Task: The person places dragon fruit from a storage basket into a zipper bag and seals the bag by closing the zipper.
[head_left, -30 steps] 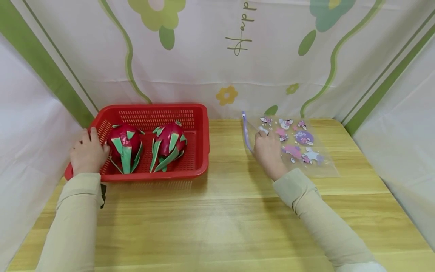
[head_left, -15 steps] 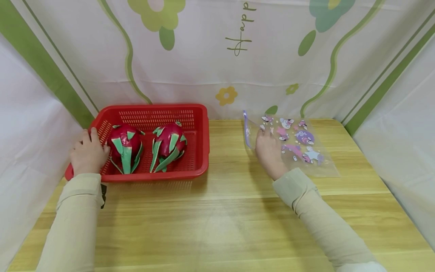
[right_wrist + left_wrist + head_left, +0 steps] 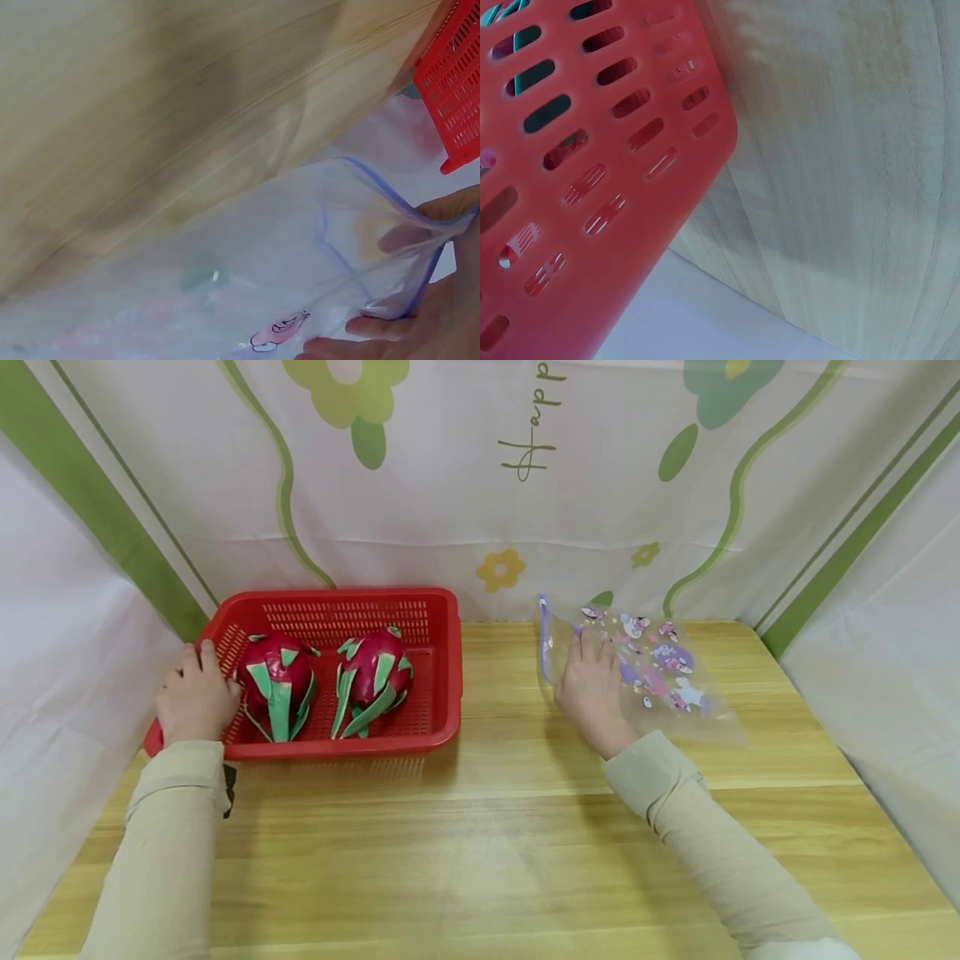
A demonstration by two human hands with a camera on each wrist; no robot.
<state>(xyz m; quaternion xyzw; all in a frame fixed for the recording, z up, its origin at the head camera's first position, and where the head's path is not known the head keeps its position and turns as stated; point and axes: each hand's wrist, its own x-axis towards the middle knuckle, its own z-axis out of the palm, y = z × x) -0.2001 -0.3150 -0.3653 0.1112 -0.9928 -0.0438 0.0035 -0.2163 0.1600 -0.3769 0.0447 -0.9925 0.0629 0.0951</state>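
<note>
My left hand [image 3: 197,695] lies over the left rim of a red plastic basket [image 3: 442,677], gripping it with the thumb on the inner side; the left wrist view shows only the basket's slotted wall [image 3: 622,120]. Inside the basket rest two dragon fruits, a left one [image 3: 279,664] and a right one [image 3: 375,670], magenta with green leaf flaps. At right my right hand [image 3: 592,697] holds the mouth edge of a clear printed zip bag [image 3: 663,681]. In the right wrist view its thumb shows through the plastic beside the purple zip edge [image 3: 375,176], with the other fingers lower down.
A wooden table [image 3: 480,852] carries everything. Behind it hangs a white cloth [image 3: 450,485] with printed flowers, and white sheets flank both sides. The basket and the bag stand near the table's back edge, a gap of bare wood between them.
My right hand's fingers have shifted at the bag's mouth, straightening somewhat. The bag's mouth edge has risen slightly and part of its zip now shows at the fingertips. Left hand and basket stay put.
</note>
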